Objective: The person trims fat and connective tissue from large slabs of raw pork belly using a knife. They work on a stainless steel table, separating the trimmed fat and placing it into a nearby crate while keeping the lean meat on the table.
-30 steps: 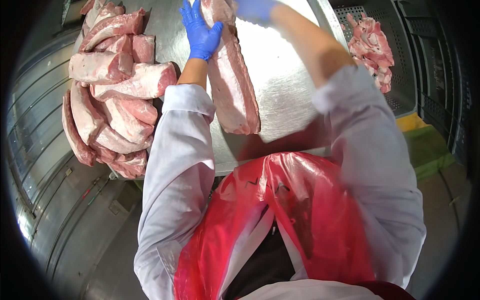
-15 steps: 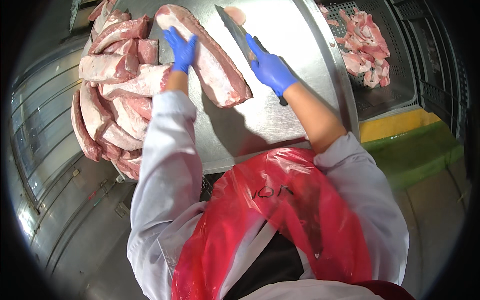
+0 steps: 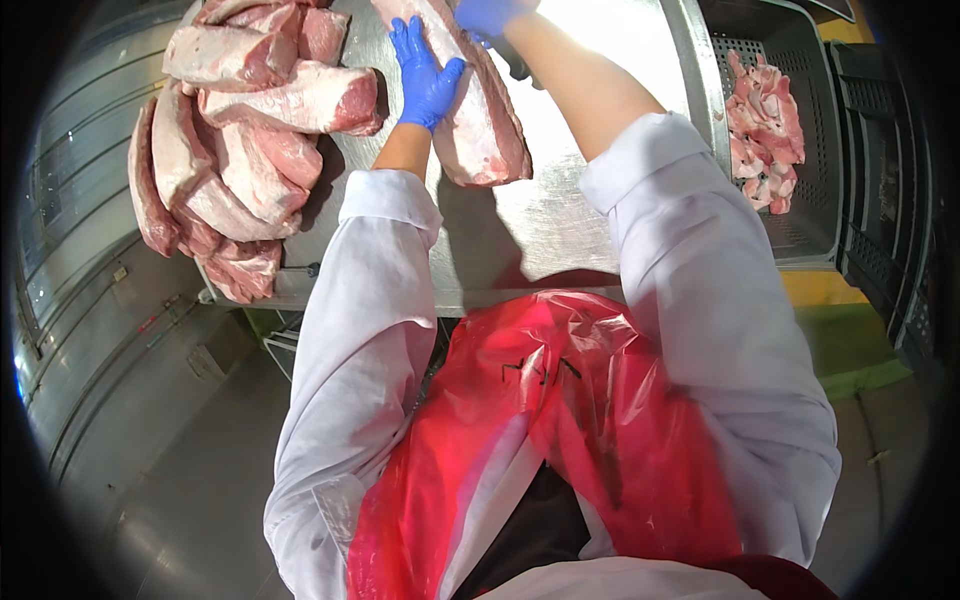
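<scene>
Meat slab (image 3: pixel 482 118), lying lengthwise on the steel table (image 3: pixel 570 225) with its far end out of view, should handle as heavy, soft and slippery, best held by broad palm pressure on its pale upper face, where the left hand (image 3: pixel 427 88) rests flat, fingers spread, grasping nothing. Right hand (image 3: pixel 494 14), partly cropped beyond the slab's right edge, appears closed around a dark handle (image 3: pixel 517 65). Piled meat pieces (image 3: pixel 285 98) limit leftward clearance; rightward, the table's raised rim (image 3: pixel 708 95) stands before a perforated crate (image 3: pixel 815 160) holding trimmings (image 3: pixel 768 120).
</scene>
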`<action>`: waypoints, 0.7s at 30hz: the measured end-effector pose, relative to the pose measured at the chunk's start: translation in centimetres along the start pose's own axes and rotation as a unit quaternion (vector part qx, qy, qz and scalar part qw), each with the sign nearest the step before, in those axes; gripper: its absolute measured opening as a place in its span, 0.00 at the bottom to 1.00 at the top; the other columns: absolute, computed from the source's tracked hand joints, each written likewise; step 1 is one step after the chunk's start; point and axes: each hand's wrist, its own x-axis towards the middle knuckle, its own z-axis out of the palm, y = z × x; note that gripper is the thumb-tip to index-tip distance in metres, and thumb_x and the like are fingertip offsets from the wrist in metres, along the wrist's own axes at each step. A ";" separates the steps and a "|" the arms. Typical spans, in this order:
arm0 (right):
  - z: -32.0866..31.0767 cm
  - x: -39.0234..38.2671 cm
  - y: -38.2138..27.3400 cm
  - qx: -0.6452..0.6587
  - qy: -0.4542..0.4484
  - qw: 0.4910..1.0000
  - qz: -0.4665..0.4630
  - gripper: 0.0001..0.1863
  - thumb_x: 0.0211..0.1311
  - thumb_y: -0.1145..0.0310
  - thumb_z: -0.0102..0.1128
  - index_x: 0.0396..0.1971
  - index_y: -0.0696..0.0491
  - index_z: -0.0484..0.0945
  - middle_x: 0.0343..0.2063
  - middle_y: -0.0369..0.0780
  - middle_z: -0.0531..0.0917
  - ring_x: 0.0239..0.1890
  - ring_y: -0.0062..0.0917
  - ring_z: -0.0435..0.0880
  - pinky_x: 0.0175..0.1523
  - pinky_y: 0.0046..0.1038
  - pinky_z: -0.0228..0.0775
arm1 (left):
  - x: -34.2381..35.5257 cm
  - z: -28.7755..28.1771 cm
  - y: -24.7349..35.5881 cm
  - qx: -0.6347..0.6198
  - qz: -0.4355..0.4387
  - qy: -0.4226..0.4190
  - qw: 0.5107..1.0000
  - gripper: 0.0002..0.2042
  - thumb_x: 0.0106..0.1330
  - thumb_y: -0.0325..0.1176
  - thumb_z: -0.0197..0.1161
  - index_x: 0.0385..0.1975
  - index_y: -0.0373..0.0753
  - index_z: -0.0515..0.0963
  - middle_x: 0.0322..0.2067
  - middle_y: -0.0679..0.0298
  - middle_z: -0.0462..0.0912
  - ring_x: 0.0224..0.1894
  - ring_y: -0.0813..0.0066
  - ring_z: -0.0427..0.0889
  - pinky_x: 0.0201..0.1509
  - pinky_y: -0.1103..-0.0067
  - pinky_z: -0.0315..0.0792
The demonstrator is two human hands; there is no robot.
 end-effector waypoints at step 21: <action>19.0 -45.5 -0.4 0.072 0.062 0.995 0.024 0.40 0.70 0.66 0.49 0.78 0.39 0.44 0.29 0.53 0.84 0.28 0.44 0.84 0.40 0.40 0.77 | 1.5 1.2 6.9 0.150 -0.246 -0.055 0.956 0.56 0.55 0.53 0.70 0.77 0.37 0.41 0.74 0.34 0.41 0.75 0.36 0.49 0.75 0.57 0.56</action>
